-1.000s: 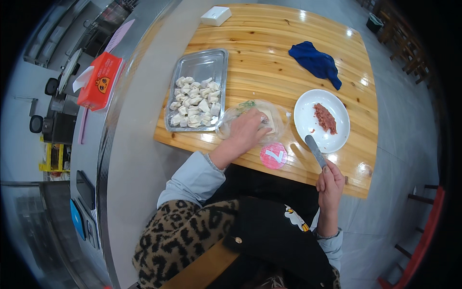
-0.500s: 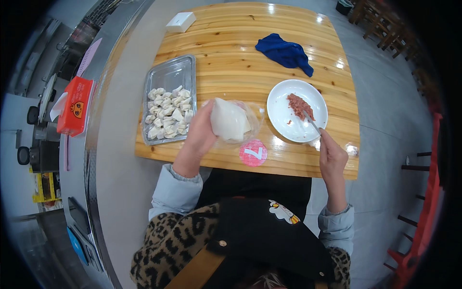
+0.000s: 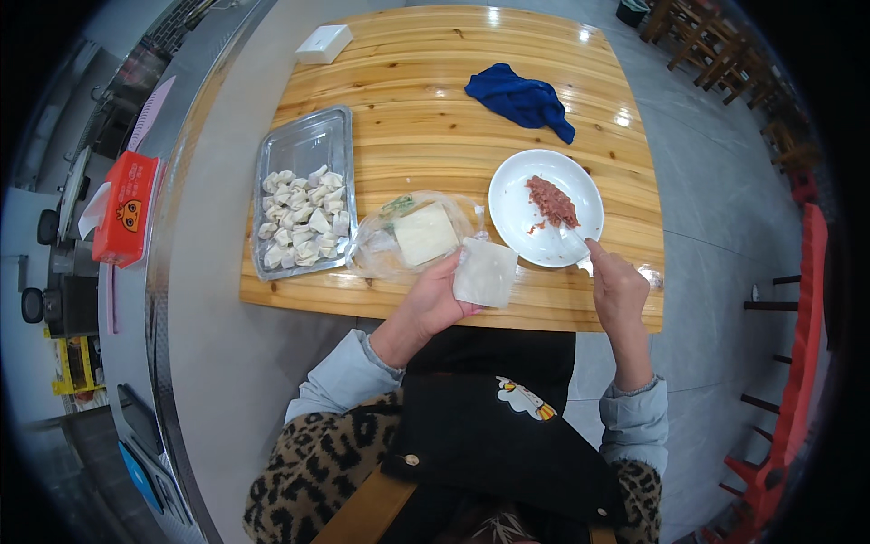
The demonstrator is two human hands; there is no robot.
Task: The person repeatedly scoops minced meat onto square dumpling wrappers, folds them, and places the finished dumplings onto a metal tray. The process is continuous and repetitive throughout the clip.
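My left hand [image 3: 437, 299] holds a square white dumpling wrapper [image 3: 486, 271] flat over the table's near edge. Just behind it lies a clear plastic bag [image 3: 381, 249] with a stack of wrappers [image 3: 424, 234]. My right hand [image 3: 618, 286] grips a thin utensil [image 3: 578, 235] whose tip reaches into a white plate [image 3: 517, 213] holding a lump of pink minced meat [image 3: 552, 200]. A metal tray [image 3: 308, 145] at the left holds several folded dumplings [image 3: 299, 218].
A crumpled blue cloth [image 3: 521, 100] lies at the back of the wooden table [image 3: 426, 91], and a small white box [image 3: 323, 43] sits at the far left corner. A red tissue box [image 3: 124, 208] rests on the counter to the left. Chairs stand at the right.
My left hand has carried the wrapper from above the bag to the right, toward the plate. My right hand moved the utensil tip into the plate by the meat.
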